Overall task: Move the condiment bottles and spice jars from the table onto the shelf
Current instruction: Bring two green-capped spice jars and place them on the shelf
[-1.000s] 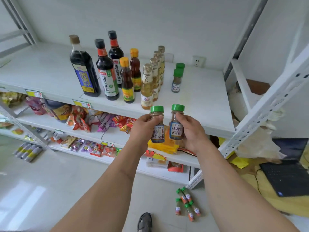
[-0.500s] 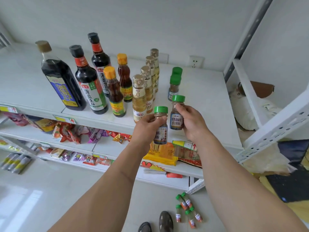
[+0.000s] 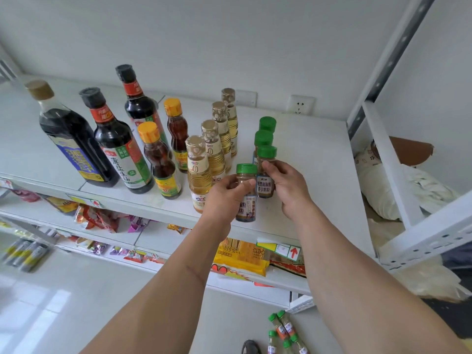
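Note:
My left hand (image 3: 224,198) grips a green-capped spice jar (image 3: 246,175) over the front of the white top shelf (image 3: 314,180). Just to its right, my right hand (image 3: 287,186) holds a second green-capped spice jar (image 3: 266,172), directly in front of two more green-capped jars (image 3: 265,129) standing in a row. To the left stand several pale oil bottles (image 3: 198,169), two amber orange-capped bottles (image 3: 158,159) and three dark soy sauce bottles (image 3: 115,144). Whether either held jar touches the shelf cannot be told.
Lower shelves hold snack packets (image 3: 97,218) and a yellow package (image 3: 240,256). Several small green-capped vials (image 3: 283,330) lie on the floor near a shoe (image 3: 251,347). A white shelf upright (image 3: 383,154) and bags stand at the right. A wall socket (image 3: 300,104) is behind.
Both hands have carried their jars up and forward from in front of the shelf edge to over the shelf, behind the row of green-capped jars. The view has drawn closer to the shelf.

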